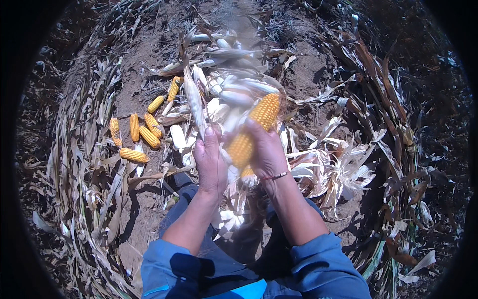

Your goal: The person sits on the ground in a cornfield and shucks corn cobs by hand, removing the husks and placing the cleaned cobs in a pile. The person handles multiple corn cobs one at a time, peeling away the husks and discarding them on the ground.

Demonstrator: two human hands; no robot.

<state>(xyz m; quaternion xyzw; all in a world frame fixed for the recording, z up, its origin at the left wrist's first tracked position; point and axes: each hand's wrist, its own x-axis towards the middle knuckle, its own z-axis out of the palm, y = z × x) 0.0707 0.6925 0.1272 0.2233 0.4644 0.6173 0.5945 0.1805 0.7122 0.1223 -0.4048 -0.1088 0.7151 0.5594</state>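
Note:
My right hand, with a thin red cord at its wrist, grips a bare yellow ear of corn, its lower part blurred. Another bit of yellow corn shows just below that ear. Pinched between the thumb and fingers of my left hand is a long, dry corn husk that stands upright; whether it encloses an ear, I cannot tell. Both hands are close together over a heap of pale husk-covered ears, partly hidden behind them.
Several husked yellow ears lie on bare soil to the left. Loose peeled husks are piled at the right. Dry corn stalks and leaves form banks on the left and right. My bent legs flank the near ground.

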